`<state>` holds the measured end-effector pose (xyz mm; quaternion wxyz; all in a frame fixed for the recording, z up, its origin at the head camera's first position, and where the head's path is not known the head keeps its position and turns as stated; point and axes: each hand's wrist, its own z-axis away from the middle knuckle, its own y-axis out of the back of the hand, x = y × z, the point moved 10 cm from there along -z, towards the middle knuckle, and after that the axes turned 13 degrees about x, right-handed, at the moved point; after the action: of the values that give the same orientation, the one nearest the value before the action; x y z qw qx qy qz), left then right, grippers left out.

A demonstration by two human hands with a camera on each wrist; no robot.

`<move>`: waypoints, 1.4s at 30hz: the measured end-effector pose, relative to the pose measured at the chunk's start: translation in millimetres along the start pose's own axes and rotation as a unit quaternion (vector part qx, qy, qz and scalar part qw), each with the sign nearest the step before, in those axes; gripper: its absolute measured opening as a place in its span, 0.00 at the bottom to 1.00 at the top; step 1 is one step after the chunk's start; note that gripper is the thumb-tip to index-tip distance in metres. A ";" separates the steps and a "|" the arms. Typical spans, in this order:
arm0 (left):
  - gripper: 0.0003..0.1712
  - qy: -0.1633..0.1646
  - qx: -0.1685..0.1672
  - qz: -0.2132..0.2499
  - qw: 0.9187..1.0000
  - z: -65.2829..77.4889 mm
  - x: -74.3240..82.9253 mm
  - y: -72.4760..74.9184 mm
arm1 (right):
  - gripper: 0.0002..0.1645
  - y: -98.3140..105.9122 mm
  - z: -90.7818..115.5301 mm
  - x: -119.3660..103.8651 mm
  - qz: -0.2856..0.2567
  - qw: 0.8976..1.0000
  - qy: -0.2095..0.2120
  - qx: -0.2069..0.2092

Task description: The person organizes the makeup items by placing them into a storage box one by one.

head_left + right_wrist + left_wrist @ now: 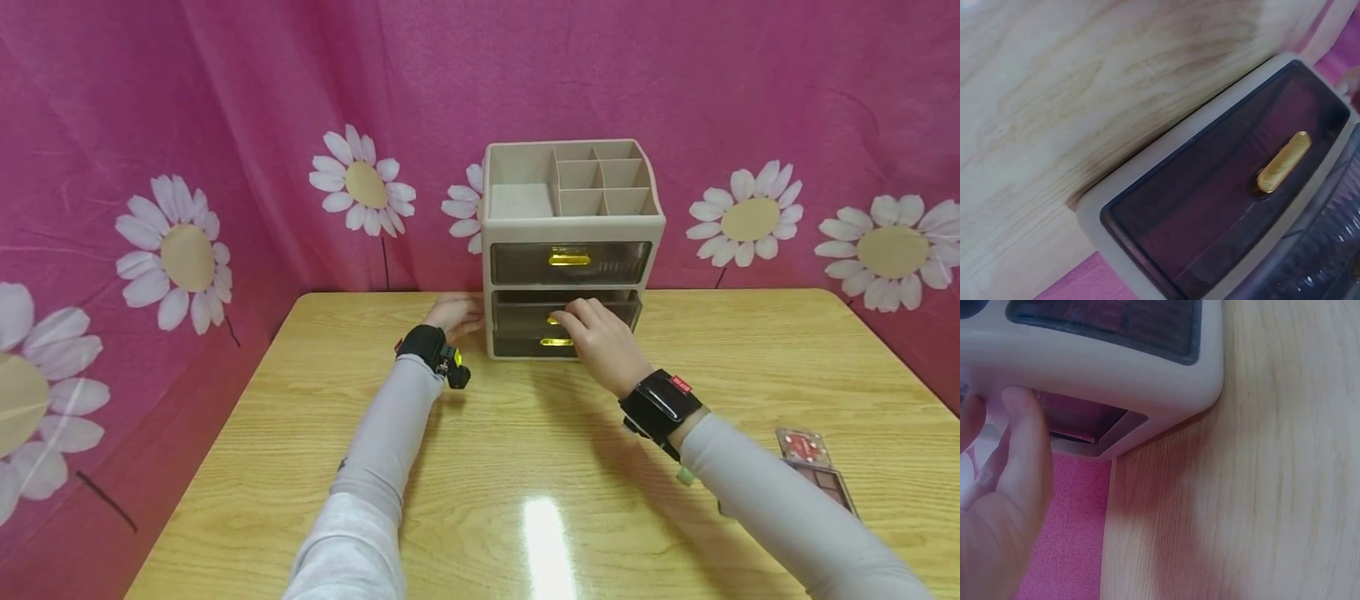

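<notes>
Open table (495,467) between the forearms, straight lane to the cabinet (573,229); its left flank taken by left hand (454,314); middle drawer (521,317) juts out over the bottom one, right hand (603,342) at its handle (553,320) crowding the front; room above; curtain (420,75) close behind; palette (825,482) obstructs near right forearm

Behind the left fingers (468,315), a black wristband (422,343) is worn, fitted with a small yellow-marked black device (456,377); behind the right fingers (587,311), a black cuff (660,407) is marked by a red tag (681,384). Farther back, pale grey sleeves (378,446) are worn.
</notes>
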<state>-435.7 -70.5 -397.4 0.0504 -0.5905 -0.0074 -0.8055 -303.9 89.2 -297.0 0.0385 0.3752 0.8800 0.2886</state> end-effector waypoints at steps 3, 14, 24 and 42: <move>0.21 0.002 -0.003 -0.005 1.000 5.9 3.8 0.3 | 0.20 5.4 1.8 -5.0 -0.004 1.000 -0.002 -0.001; 0.20 0.005 0.015 -0.006 1.000 -14.3 -5.3 2.4 | 0.19 28.3 6.1 -32.6 -0.007 1.000 0.021 0.013; 0.16 -0.009 -0.025 0.027 0.999 -64.6 -27.1 0.6 | 0.20 38.9 13.4 -45.5 -0.026 0.999 0.019 0.000; 0.15 -0.003 -0.029 0.030 0.999 -127.2 -62.1 5.3 | 0.21 55.2 21.4 -67.9 -0.036 0.999 0.032 0.015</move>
<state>-537.6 -80.4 -495.2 0.0574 -0.5938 0.0342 -0.8018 -214.0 83.6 -295.3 0.0149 0.3343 0.8980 0.2856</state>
